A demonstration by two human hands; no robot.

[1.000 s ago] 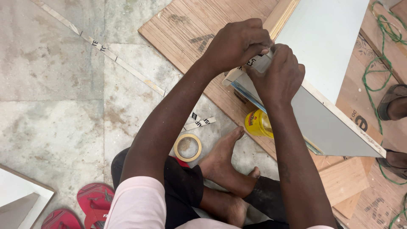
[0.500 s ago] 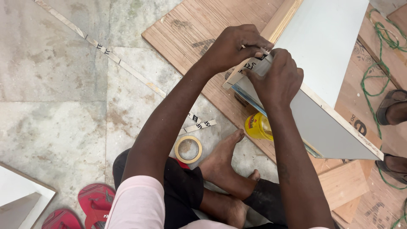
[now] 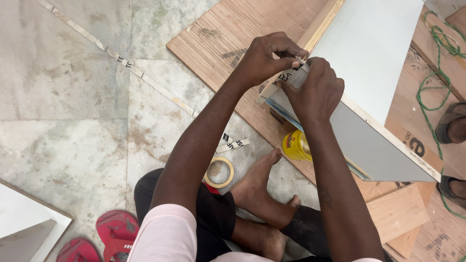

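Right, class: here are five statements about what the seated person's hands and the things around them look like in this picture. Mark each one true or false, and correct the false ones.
1. Both hands work at the corner of the grey laminated panel. True.
2. The left hand pinches a thin strip at the panel's edge. True.
3. The roll of tape sits on top of the panel. False: it lies on the stone floor, beside the bare foot.
4. The yellow bottle is in the right hand. False: it lies by the panel; the right hand's grip is on the panel's corner.
5. Red sandals lie at the lower left. True.
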